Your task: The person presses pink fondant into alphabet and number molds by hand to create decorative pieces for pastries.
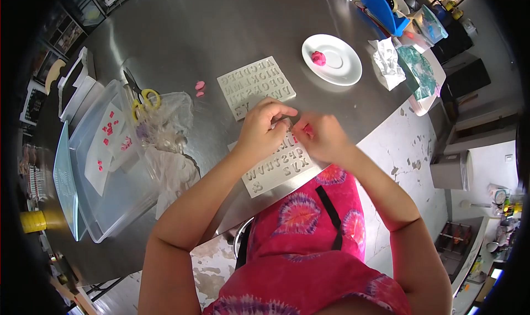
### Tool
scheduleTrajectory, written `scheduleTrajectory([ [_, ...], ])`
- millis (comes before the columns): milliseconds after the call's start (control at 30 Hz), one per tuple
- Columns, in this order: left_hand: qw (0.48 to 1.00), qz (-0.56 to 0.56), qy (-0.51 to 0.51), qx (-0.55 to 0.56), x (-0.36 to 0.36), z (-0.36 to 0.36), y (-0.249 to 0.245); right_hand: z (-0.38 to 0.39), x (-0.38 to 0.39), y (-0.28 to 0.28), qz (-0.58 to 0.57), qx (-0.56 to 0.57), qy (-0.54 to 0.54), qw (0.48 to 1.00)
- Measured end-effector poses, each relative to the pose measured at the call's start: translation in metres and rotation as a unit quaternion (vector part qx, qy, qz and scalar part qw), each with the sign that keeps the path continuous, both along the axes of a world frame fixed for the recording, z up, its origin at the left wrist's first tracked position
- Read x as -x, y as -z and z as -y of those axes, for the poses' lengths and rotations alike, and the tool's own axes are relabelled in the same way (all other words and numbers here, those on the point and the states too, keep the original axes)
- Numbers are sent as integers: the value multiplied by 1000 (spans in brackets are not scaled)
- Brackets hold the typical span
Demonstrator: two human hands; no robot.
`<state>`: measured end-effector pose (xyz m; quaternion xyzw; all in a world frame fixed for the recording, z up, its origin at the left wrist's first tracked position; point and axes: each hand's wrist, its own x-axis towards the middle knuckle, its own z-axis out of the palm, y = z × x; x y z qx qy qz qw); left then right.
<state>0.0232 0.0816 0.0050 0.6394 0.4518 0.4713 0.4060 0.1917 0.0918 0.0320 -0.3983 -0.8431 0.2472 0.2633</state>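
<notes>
Between the thumb and fingers of my right hand (324,138) is a lump of pink fondant (308,130), partly hidden and slightly blurred. My left hand (264,128) is curved close beside it, thumb and index finger apart, with nothing visible between them. Both hands are over the upper part of a cream letter mould (276,177), covering some of its cavities. Pink shows in a cavity near my right fingers. A second letter mould (256,83) lies just beyond my left hand. On a white saucer (345,72) rests a ball of pink fondant (318,58).
Two small pink pieces (200,88) lie on the metal table (193,28). To the left are yellow-handled scissors (146,101), crumpled plastic (171,116) and a clear tray (127,182) holding paper with pink pieces. Crumpled white paper (388,64) and containers (419,75) stand at right.
</notes>
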Motion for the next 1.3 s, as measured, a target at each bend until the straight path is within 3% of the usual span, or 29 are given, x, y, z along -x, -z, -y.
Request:
scheduleTrajectory([
  [67, 1000, -6, 4, 25, 0, 2, -3, -10, -7, -7, -8, 252, 92, 963],
  [133, 1000, -4, 2, 24, 1, 2, -1, -5, -3, -9, 15, 235, 90, 968],
  [200, 1000, -1, 3, 16, -1, 1, 0, -1, -1, -4, 7, 90, 20, 996],
  [233, 1000, 8, 2, 8, -1, 0, 2, 1, 0, 0, 8, 88, 21, 996],
  [300, 1000, 16, 0, -1, -1, 1, 2, 5, 4, 8, 25, -33, 1, 999],
  [400, 1000, -10, -4, 4, -1, 2, -3, 7, 10, 5, 19, -84, -13, 996],
  [433, 1000, -8, -1, 10, -1, 2, -3, 5, 6, 3, 18, -87, -11, 996],
  [500, 1000, -5, -4, 14, 1, 1, -4, -4, -4, -1, -1, 140, 54, 989],
  [600, 1000, 1, -2, 2, 1, 2, 0, -2, -3, -4, 4, 166, 61, 984],
  [633, 1000, 3, -1, 3, 1, 1, 3, 1, -2, 0, 4, 167, 63, 984],
  [700, 1000, 7, 0, 1, 0, -1, 3, 8, 2, 10, 18, -17, 6, 1000],
  [800, 1000, -1, -1, 3, 0, 1, 0, 10, 7, 10, 19, -93, 0, 995],
  [833, 1000, -2, 2, 5, 0, 1, 0, 7, 5, 6, 17, -96, 2, 995],
  [900, 1000, -1, 2, 5, 1, 0, 0, -3, -4, -5, -4, 120, 25, 993],
  [1000, 1000, -1, 1, 7, 2, 3, 2, -6, -3, -9, 18, 193, 75, 978],
  [1033, 1000, -1, 1, 8, 2, 2, 2, -3, -2, -5, 18, 195, 75, 978],
  [1100, 1000, 1, 0, 6, 0, 0, 2, 7, 1, 6, 5, 29, 20, 999],
  [1133, 1000, 11, -2, 6, 0, -1, 4, 8, 4, 9, 6, 27, 19, 999],
  [1200, 1000, 17, -1, 4, 0, 1, 2, 11, 8, 11, 33, -115, 9, 993],
  [1233, 1000, 4, 0, 8, 0, 2, 0, 9, 6, 8, 31, -117, 12, 993],
  [1300, 1000, -6, -1, 8, 1, -1, -1, 0, -1, -1, -7, 92, 33, 995],
])
